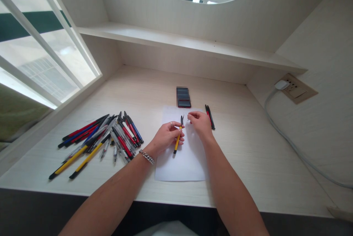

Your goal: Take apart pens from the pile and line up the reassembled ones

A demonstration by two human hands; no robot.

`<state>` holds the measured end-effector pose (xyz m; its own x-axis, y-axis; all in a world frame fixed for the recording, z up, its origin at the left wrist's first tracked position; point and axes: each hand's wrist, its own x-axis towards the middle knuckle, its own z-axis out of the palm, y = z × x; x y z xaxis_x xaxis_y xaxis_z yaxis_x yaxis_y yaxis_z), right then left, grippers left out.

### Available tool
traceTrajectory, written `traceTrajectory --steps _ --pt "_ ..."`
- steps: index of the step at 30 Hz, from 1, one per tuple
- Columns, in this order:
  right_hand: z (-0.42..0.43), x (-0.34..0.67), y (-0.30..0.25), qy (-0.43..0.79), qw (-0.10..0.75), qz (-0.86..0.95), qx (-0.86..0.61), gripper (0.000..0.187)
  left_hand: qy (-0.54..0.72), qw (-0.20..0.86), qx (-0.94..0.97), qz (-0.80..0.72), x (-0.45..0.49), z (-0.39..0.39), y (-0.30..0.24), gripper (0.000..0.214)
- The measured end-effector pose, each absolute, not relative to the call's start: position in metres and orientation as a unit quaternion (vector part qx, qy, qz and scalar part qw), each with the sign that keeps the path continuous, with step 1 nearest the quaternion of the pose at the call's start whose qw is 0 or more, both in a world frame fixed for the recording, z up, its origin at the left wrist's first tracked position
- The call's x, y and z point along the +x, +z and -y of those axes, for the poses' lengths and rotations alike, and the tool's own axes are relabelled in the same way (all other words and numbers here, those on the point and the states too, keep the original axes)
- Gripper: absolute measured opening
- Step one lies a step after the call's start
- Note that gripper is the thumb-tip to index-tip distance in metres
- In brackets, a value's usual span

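Yellow pen (178, 141) at mid-frame, held in the left hand (166, 136), needs a steady grip, while the right hand (202, 122) pinches narrowly, contents unclear

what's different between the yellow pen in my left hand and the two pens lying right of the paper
The yellow pen is in your left hand; the two pens lie on the desk. The yellow pen is yellow and black; the two pens show red and black. Both have black parts.
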<state>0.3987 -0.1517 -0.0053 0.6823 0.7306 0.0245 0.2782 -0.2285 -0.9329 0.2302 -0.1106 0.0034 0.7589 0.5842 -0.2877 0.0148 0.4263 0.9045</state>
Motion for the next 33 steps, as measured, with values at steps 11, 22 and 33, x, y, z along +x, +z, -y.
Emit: traceTrajectory --steps 11,22,33 --pt "0.148 0.387 -0.011 0.087 0.311 0.45 -0.832 0.02 0.203 0.782 0.518 -0.281 0.23 0.107 -0.004 0.031" --pt "0.156 0.385 0.008 0.309 0.548 0.393 -0.67 0.032 0.196 0.799 0.498 -0.275 0.231 0.11 0.003 0.03" --pt "0.162 0.379 0.017 0.396 0.569 0.382 -0.612 0.027 0.187 0.8 0.504 -0.268 0.232 0.11 0.005 0.033"
